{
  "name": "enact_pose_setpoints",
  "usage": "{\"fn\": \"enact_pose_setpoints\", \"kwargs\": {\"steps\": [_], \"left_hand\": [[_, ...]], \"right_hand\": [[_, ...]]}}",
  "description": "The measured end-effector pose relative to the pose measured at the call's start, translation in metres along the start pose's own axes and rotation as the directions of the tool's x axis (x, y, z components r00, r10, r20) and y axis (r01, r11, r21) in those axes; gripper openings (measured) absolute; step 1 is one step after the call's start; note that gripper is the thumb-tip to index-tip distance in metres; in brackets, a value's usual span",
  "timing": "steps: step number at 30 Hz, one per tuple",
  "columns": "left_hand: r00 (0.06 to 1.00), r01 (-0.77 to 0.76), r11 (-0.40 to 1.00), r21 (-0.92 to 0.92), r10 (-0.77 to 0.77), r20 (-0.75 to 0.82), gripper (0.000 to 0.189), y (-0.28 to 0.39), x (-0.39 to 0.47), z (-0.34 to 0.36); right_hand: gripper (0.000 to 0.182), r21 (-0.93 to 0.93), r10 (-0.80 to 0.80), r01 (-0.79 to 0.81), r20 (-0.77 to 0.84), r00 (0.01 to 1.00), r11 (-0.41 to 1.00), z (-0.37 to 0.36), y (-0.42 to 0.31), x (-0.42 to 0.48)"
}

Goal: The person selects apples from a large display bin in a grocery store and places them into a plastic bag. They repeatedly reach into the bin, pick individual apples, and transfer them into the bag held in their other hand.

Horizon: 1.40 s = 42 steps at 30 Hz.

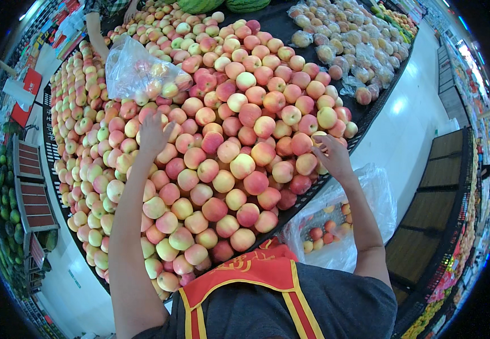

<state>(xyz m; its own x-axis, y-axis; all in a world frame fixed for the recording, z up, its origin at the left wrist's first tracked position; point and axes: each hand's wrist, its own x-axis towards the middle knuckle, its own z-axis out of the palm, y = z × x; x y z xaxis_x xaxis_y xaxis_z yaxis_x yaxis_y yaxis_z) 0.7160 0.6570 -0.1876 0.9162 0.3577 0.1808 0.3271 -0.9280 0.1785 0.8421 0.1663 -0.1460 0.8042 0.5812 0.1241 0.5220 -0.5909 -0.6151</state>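
A broad heap of red and yellow apples [242, 165] fills the display before me. My left hand [155, 133] rests over the apples at the left middle, fingers spread, just below a clear plastic bag with apples [143, 76]. At the heap's right edge, my right hand [329, 154] reaches beside an apple [301, 143] with bent fingers; whether it touches the fruit is hard to tell. Below my right forearm, a large clear plastic liner [372, 190] holds more apples [316, 233] in a container beside the display.
Another person's arm [96, 36] reaches to the plastic bag from the upper left. Watermelons [200, 5] lie at the far edge, and wrapped round fruit [363, 53] at the upper right. The display's black slatted edge [312, 190] runs along the right, with wooden shelving [429, 212] beyond.
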Motion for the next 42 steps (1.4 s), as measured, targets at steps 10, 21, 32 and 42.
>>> {"fn": "enact_pose_setpoints", "kwargs": {"steps": [10, 21, 32, 42], "left_hand": [[0.979, -0.19, 0.959, -0.211, 0.169, -0.114, 0.038, 0.025, -0.07, -0.038], [0.983, -0.139, 0.932, -0.335, 0.171, 0.069, 0.035, 0.048, -0.091, -0.054], [0.973, -0.227, 0.908, -0.352, 0.196, -0.123, 0.027, 0.051, -0.068, -0.033], [0.974, -0.199, 0.902, -0.383, 0.139, -0.178, 0.033, 0.057, -0.038, -0.001]], "right_hand": [[0.069, -0.378, 0.009, 0.005, 0.035, 0.999, 0.926, 0.037, 0.005, 0.009], [0.054, 0.158, 0.09, -0.074, -0.098, 0.991, 0.985, 0.026, -0.021, 0.04], [0.052, 0.391, -0.142, 0.081, 0.128, 0.982, 0.917, 0.172, -0.105, 0.16], [0.053, 0.144, -0.381, 0.358, 0.2, 0.902, 0.923, 0.209, -0.128, 0.17]]}}
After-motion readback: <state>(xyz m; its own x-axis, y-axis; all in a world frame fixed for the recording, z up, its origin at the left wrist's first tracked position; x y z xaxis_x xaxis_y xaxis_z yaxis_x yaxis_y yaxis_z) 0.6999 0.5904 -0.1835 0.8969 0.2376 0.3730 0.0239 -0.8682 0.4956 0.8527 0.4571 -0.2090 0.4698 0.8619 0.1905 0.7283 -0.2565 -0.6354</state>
